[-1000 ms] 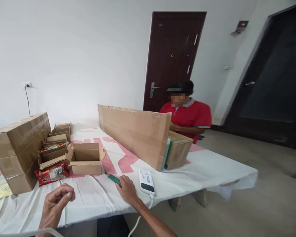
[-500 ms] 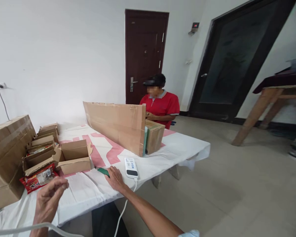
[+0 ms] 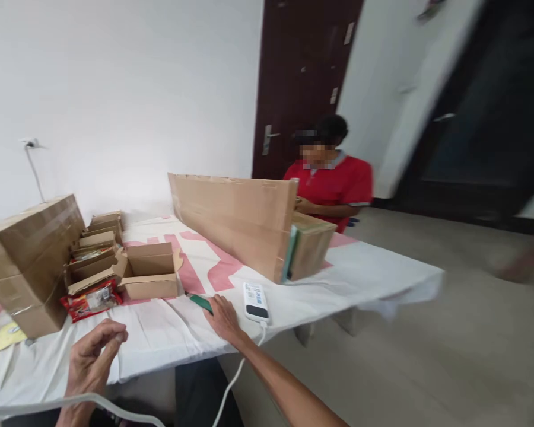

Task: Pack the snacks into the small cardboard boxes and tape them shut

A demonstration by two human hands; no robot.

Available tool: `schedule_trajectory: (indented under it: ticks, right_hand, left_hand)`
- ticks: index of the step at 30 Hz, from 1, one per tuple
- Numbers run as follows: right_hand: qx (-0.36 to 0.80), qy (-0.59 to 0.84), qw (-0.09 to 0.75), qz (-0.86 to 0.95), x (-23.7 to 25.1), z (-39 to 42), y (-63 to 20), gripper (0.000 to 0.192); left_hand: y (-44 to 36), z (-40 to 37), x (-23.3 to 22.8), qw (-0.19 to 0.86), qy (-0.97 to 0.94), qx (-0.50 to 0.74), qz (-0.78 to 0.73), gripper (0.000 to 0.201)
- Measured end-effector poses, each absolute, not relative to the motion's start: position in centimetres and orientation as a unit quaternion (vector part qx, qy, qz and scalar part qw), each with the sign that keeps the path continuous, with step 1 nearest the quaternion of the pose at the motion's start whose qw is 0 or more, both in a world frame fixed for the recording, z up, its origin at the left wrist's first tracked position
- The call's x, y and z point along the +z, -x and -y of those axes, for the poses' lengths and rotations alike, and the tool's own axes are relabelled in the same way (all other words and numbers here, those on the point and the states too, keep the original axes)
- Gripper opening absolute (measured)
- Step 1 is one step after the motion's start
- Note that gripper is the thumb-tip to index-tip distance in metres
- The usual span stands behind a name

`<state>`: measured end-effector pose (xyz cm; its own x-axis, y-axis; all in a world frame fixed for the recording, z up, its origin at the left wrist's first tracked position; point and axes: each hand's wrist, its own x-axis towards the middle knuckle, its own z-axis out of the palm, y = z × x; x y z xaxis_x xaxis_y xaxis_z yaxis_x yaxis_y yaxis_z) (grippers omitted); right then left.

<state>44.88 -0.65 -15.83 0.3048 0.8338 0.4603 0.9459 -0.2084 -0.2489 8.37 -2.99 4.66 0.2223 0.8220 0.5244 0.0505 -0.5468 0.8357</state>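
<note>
My right hand (image 3: pixel 223 320) rests low over the tabletop, its fingers closed on a green-handled knife (image 3: pixel 201 303) that points left; part of its handle is hidden by the fingers. Just right of this hand lies a white power bank (image 3: pixel 255 301) with a cable plugged into its near end. My left hand (image 3: pixel 94 354) hovers at the near table edge, fingers curled against the thumb, with nothing visible in them. Beyond it a red snack packet (image 3: pixel 91 301) leans by the small cartons. An open carton (image 3: pixel 151 287) stands past the knife's tip.
Several small open cartons (image 3: pixel 97 238) line a large taped box (image 3: pixel 31 261) on the left. A tall cardboard panel (image 3: pixel 234 222) divides the table (image 3: pixel 365 279). Behind it sits a person in a red shirt (image 3: pixel 356 178). A white cable (image 3: pixel 231 385) hangs over the near edge.
The view has swung left, so everything sits farther right in the picture. My right hand still grips the knife on the table, and my left hand stays curled near the edge.
</note>
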Motion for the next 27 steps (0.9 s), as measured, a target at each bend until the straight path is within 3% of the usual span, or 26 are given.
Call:
schedule_trajectory:
  ticks: [7, 19, 23, 27]
  right_hand:
    - [-0.121, 0.740, 0.252, 0.612, -17.7, 1.7, -45.6, 0.015]
    - [-0.111, 0.738, 0.203, 0.634, -18.6, 2.3, -46.6, 0.028]
    - [-0.074, 0.743, 0.205, 0.633, -18.2, 2.1, -46.8, 0.032]
    - [-0.055, 0.748, 0.205, 0.629, -17.9, 1.7, -46.9, 0.035]
  left_hand:
    - [-9.0, 6.1, 5.8, 0.354, -0.708, 0.485, -0.371, 0.015]
    - [-7.1, 9.4, 2.3, 0.373, -0.712, 0.390, -0.449, 0.014]
    - [-6.7, 8.4, 1.1, 0.297, -0.738, 0.397, -0.458, 0.020]
    - [-3.5, 6.2, 0.9, 0.141, -0.745, 0.422, -0.498, 0.021]
